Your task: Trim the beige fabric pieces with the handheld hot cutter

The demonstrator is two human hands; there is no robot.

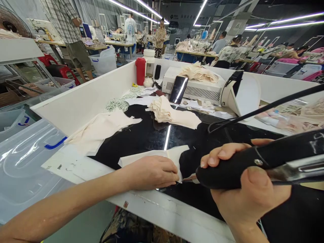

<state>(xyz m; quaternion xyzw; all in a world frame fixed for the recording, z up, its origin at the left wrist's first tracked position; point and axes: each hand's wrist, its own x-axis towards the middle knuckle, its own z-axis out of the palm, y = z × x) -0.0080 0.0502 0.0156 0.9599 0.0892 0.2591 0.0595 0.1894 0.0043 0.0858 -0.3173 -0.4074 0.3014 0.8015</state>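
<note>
My left hand (149,172) lies palm down on a cream fabric piece (177,156) near the front edge of the black work surface (118,143), fingers together, pressing it. My right hand (249,192) is wrapped round a black handheld tool (233,170). The tool's narrow metal tip (189,178) points left and meets the fabric's right corner beside my left fingertips. A stack of cream pieces (172,114) sits behind the fabric, and more cream pieces (98,130) lie to the left.
A white box-like device (194,87) with a phone (179,89) leaning on it stands at the back, near a red flask (140,71). A black cable (265,108) crosses at right. White walls (88,96) border the surface. Several people are farther off.
</note>
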